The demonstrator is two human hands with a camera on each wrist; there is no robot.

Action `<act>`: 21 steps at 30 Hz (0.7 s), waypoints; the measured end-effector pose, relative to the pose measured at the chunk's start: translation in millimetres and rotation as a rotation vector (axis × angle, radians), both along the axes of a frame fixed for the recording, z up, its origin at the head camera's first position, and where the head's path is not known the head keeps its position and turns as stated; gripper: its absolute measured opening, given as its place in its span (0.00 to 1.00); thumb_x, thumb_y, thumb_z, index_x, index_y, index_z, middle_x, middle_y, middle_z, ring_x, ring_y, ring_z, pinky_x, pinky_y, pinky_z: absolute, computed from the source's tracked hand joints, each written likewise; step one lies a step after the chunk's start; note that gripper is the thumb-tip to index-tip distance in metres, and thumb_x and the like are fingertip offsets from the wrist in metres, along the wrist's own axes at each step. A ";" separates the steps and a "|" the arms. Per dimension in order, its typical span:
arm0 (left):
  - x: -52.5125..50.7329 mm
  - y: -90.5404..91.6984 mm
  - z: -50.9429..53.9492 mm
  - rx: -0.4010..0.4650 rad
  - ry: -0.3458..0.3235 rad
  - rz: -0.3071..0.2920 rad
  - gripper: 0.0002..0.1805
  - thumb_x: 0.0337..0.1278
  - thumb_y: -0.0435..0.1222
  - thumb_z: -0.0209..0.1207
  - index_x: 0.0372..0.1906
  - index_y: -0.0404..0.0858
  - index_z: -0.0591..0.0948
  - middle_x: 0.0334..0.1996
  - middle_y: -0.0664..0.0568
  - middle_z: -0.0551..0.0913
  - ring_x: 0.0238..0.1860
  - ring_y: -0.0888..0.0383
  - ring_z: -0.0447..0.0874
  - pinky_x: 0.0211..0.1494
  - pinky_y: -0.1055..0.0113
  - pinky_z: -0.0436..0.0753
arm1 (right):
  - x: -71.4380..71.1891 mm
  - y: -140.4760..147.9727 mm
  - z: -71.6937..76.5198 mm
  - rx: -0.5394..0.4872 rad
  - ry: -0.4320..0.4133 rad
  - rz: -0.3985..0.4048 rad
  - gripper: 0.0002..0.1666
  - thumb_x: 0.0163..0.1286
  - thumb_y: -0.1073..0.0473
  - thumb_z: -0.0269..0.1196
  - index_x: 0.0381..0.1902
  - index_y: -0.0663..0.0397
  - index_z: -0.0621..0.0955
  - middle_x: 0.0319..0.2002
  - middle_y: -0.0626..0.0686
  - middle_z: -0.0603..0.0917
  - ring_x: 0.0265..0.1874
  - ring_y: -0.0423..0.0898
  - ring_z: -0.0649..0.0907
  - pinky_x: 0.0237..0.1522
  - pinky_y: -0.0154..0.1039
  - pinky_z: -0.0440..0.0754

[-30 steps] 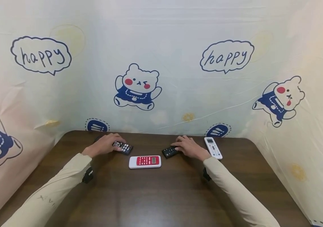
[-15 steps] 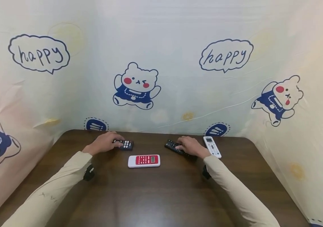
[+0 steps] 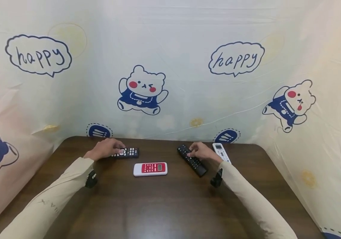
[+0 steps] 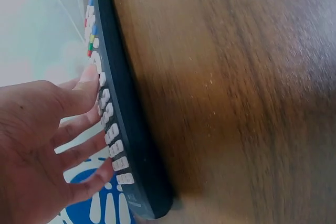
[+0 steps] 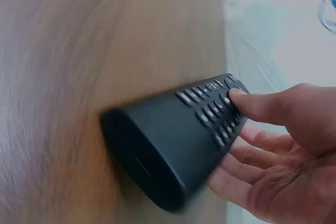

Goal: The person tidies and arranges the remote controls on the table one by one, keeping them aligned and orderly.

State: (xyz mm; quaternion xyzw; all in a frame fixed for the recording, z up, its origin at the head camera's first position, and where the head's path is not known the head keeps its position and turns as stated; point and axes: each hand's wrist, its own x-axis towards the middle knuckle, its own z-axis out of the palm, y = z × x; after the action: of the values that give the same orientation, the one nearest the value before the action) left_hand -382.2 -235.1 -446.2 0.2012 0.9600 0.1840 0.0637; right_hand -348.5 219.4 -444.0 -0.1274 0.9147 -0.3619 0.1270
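At the table's back left, a black remote with white buttons [image 3: 131, 152] lies nearly sideways; my left hand [image 3: 106, 148] has its thumb on the buttons and its fingers along the far side. The left wrist view shows that remote [image 4: 131, 129] on its back, the left hand [image 4: 47, 135] bent around its edge. My right hand [image 3: 201, 151] grips a long black remote [image 3: 192, 161] that slants toward the front right. In the right wrist view the thumb of the right hand [image 5: 283, 150] presses on the keys of this remote [image 5: 173, 135], fingers at its far edge.
A white remote with a red key panel [image 3: 150, 169] lies mid-table between the hands. Another white remote [image 3: 220, 151] lies just beyond the right hand, partly hidden by the arm. Patterned cloth [image 3: 188, 83] hangs behind and beside the brown table [image 3: 152, 205].
The left remote has turned from slanted to nearly sideways, and the left hand has shifted slightly left. The right hand's remote has swung round, its near end now toward the front right.
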 end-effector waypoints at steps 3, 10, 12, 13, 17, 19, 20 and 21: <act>-0.3 4.9 2.9 -0.002 -0.027 0.027 0.19 0.71 0.39 0.65 0.60 0.35 0.85 0.58 0.34 0.85 0.56 0.37 0.83 0.61 0.29 0.75 | 3.5 7.5 4.7 -0.151 -0.144 -0.082 0.24 0.72 0.64 0.67 0.60 0.73 0.76 0.43 0.62 0.87 0.34 0.49 0.85 0.37 0.45 0.91; -0.2 11.3 2.6 -0.026 -0.018 0.069 0.20 0.72 0.42 0.63 0.61 0.35 0.84 0.60 0.33 0.84 0.60 0.34 0.82 0.61 0.28 0.74 | 13.3 19.3 8.2 -0.305 -0.220 -0.257 0.30 0.73 0.59 0.69 0.65 0.70 0.74 0.47 0.63 0.86 0.33 0.47 0.87 0.36 0.44 0.91; 1.2 12.6 -0.3 -0.034 -0.026 0.059 0.22 0.73 0.44 0.63 0.63 0.36 0.84 0.62 0.33 0.83 0.61 0.34 0.81 0.62 0.28 0.75 | 18.5 20.2 6.0 -0.315 -0.228 -0.289 0.30 0.73 0.60 0.69 0.65 0.71 0.74 0.46 0.64 0.86 0.32 0.48 0.88 0.34 0.44 0.91; 2.1 13.3 -1.9 -0.037 -0.030 0.053 0.23 0.73 0.45 0.63 0.64 0.37 0.83 0.63 0.34 0.83 0.61 0.34 0.81 0.62 0.29 0.76 | 21.5 20.2 4.8 -0.323 -0.231 -0.303 0.30 0.73 0.61 0.69 0.65 0.73 0.73 0.45 0.65 0.86 0.31 0.48 0.88 0.34 0.44 0.91; 3.8 14.0 -3.2 -0.047 -0.012 0.036 0.23 0.72 0.45 0.63 0.64 0.37 0.84 0.63 0.34 0.83 0.61 0.34 0.81 0.62 0.28 0.76 | 30.6 18.2 1.8 -0.357 -0.216 -0.329 0.31 0.72 0.63 0.68 0.64 0.76 0.70 0.45 0.67 0.86 0.31 0.49 0.88 0.33 0.45 0.91; 3.4 14.0 -2.6 -0.057 -0.001 0.043 0.23 0.72 0.45 0.63 0.64 0.37 0.84 0.63 0.34 0.82 0.61 0.33 0.81 0.62 0.28 0.76 | 33.9 16.5 1.0 -0.389 -0.208 -0.329 0.30 0.72 0.64 0.68 0.63 0.77 0.69 0.45 0.68 0.85 0.32 0.50 0.88 0.33 0.44 0.91; 2.9 14.4 -2.5 -0.061 -0.001 0.047 0.23 0.72 0.45 0.63 0.64 0.37 0.84 0.63 0.34 0.82 0.61 0.33 0.81 0.62 0.28 0.76 | 35.8 15.8 0.7 -0.398 -0.208 -0.329 0.30 0.72 0.65 0.68 0.63 0.77 0.69 0.45 0.67 0.85 0.32 0.49 0.88 0.33 0.44 0.91; 2.0 14.2 -2.5 -0.067 -0.001 0.049 0.23 0.72 0.45 0.62 0.64 0.37 0.84 0.64 0.34 0.82 0.61 0.34 0.81 0.62 0.29 0.76 | 38.2 14.8 1.1 -0.409 -0.209 -0.324 0.29 0.72 0.65 0.67 0.63 0.77 0.69 0.44 0.68 0.85 0.32 0.50 0.88 0.32 0.44 0.91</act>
State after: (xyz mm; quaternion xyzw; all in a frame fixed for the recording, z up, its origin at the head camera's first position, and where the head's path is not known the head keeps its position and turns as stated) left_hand -380.2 -220.9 -448.7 0.1755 0.9702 0.1532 0.0665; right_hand -310.2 234.2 -442.9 0.0355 0.8130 -0.5657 0.1330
